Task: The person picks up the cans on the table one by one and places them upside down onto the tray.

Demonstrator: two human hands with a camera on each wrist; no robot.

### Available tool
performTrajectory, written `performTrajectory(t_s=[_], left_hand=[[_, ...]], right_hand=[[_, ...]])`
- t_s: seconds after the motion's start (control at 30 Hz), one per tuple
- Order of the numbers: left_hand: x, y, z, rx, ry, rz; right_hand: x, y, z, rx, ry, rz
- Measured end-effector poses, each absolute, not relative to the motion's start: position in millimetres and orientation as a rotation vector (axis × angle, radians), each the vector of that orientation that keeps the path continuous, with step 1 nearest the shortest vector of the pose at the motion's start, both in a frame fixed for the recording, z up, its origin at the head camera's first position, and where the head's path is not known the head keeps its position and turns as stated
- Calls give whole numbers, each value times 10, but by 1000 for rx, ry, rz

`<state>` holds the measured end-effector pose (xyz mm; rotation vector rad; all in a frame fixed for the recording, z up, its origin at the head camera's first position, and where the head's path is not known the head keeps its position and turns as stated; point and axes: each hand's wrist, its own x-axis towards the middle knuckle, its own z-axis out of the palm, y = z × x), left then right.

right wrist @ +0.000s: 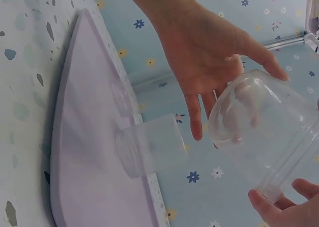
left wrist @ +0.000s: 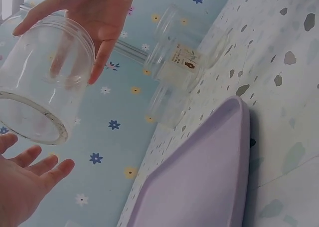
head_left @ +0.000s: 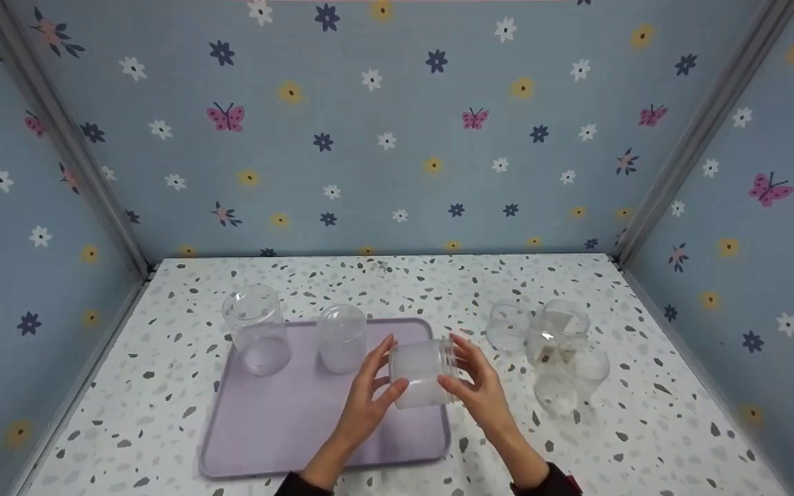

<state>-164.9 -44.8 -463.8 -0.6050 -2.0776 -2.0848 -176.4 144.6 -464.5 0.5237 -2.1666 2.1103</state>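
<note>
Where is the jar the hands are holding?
In the head view the clear jar lies on its side between the left hand and the right hand, above the right edge of the purple tray, left of the jars on the table.

A lilac tray (head_left: 287, 427) lies on a white terrazzo-speckled table (head_left: 645, 427) before blue flower-and-butterfly walls (head_left: 397, 138).

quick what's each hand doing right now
Left hand: holds the clear plastic jar at its base.
Right hand: holds the same jar at its threaded mouth.
</note>
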Motion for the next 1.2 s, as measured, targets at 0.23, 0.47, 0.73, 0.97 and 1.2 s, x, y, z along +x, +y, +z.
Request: performTrajectory(t_s=[0.23,0.47,0.73,0.97,1.2], left_hand=[[-1742,-440,-4906,-701,-1993,-2210],[-1757,-428,-4981,-705,-1942,-2327],[-1748,-416,-4985,-659,-1920,-2308],[-1739,-409,-4943,-593,-1978,-2244],[-1662,-400,-4690,-519,-2069,-2140]], right_hand=[[-1732,1446,-4696,446,-2165,2228],[-1742,1450,-4742,350,-2172,2296],[-1743,1453,-4767,357,-2178,2317],[-1749,1464,-4774,387,-2178,2334],[-1785,1517,-4791,430,-2156,2353]])
